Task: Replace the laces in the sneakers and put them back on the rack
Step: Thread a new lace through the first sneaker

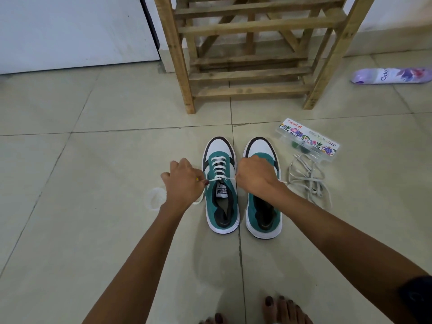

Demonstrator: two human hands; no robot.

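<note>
Two green, white and black sneakers stand side by side on the tiled floor, toes toward the wooden rack [247, 76]. The left sneaker [221, 202] is threaded with a white lace [219, 168] crossed at the top eyelets. My left hand [184, 183] pinches one end of that lace to the left of the shoe. My right hand [254, 176] pinches the other end and pulls it taut, covering the front of the right sneaker [264, 211]. No lace shows on the visible part of the right sneaker.
A heap of loose grey laces [308, 181] lies right of the sneakers. Beyond it sits a clear plastic box [308, 140] with a floral label. A purple spray can [392, 76] lies at the far right. A clear plastic ring [155, 198] is on the floor at left. My toes [280, 309] show at the bottom.
</note>
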